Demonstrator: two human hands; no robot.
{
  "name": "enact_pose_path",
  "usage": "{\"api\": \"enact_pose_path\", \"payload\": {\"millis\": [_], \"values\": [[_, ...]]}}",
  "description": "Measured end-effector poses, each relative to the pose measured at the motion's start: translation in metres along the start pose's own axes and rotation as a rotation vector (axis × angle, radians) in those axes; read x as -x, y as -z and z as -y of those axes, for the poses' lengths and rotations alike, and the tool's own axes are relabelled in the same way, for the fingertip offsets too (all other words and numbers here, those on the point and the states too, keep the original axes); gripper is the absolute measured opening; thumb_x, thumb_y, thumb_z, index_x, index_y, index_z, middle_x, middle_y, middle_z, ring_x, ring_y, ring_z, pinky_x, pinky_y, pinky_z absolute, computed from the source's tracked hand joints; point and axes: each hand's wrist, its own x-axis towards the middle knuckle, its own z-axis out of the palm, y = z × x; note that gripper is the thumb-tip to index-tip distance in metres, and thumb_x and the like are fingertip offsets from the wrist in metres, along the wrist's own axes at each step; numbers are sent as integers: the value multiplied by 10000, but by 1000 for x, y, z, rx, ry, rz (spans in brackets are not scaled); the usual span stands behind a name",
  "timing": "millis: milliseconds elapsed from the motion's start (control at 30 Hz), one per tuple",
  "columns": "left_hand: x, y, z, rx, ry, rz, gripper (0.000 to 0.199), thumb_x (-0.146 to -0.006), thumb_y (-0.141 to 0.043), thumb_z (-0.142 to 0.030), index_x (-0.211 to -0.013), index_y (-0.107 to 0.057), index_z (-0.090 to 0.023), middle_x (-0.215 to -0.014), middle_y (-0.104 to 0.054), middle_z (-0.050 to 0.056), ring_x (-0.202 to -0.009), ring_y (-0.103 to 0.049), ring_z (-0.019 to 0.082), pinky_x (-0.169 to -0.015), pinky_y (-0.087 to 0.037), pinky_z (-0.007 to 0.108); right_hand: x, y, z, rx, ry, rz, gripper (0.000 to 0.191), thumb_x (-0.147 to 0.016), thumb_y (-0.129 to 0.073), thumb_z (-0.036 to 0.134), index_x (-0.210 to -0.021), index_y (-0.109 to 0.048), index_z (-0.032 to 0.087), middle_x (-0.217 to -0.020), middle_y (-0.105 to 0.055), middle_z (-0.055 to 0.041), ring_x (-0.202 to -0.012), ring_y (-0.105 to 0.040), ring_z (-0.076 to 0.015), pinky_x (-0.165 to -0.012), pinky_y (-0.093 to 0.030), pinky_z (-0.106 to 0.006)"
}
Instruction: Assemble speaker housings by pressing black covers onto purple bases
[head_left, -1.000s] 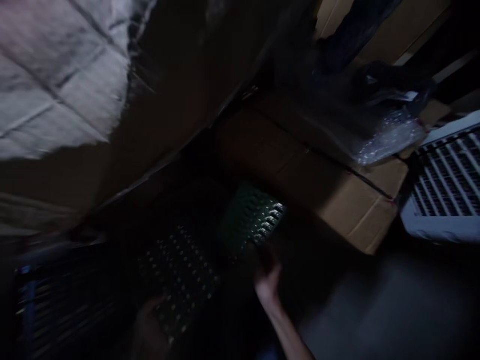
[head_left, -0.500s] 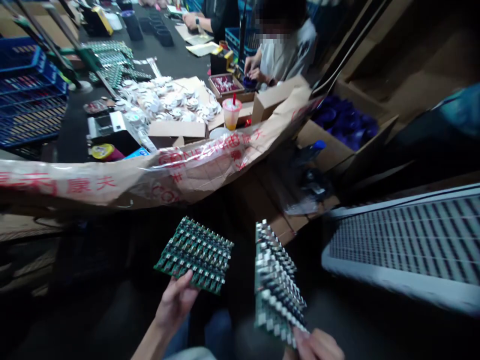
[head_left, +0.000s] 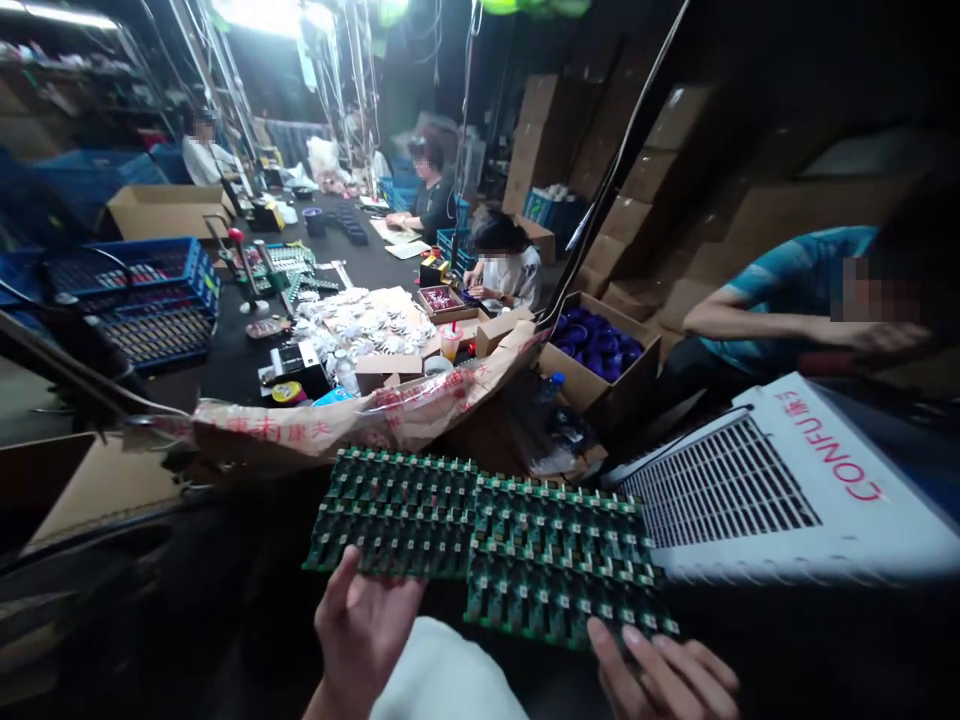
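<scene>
Head view: spread left hand (head_left: 364,630) and right hand (head_left: 660,675) cradle 2 green circuit-board panels (head_left: 480,530).

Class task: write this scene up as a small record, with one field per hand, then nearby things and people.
left hand: at the edge of a green circuit board panel
right hand: at the edge of a second panel
beside: white vented unit marked CONFU
beyond: open carton of blue items
people: seated worker at a long table
</scene>
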Motion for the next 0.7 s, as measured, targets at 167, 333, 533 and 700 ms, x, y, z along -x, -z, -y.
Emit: {"api": "enact_pose_path", "payload": {"millis": [167, 333, 533, 700], "values": [[32, -19, -16, -66, -127, -93, 496, -760, -531, -592, -1214, -574, -397, -1256, -642, 11, -1309, -426, 328, -995, -434, 556, -18, 12, 1, 140, 244, -34, 314, -777, -720, 124, -934, -729, 396, -741, -624, 37, -696, -526, -121, -740, -468, -296], [56, -14, -29, -129, -166, -170, 580, -712, -526, -681, -1230, -553, -422, -1257, -641, 2, -1327, -398, 353, -959, -483, 576, -20, 17, 1, 170, 239, -13, 335, -726, -756, 91, -909, -731, 369, -766, -623, 29, -738, -544, -126, -769, -489, -307], [70, 1, -38, -175, -165, -84, 590, -729, -477, -715, -1263, -509, -467, -1288, -618, -48, -1360, -342, 356, -1041, -404, 616, -28, 18, 8, 130, 294, 24, 282, -685, -759, 19, -817, -742, 268, -853, -598, -10, -778, -541, -152, -756, -490, -351], [71, 0, -37, -147, -201, -61, 613, -726, -461, -724, -1279, -501, -461, -1298, -610, -44, -1376, -312, 355, -1082, -334, 638, -35, 10, 8, 63, 335, -88, 233, -683, -766, 28, -706, -730, 257, -772, -588, -2, -701, -521, -139, -709, -470, -333]]}}
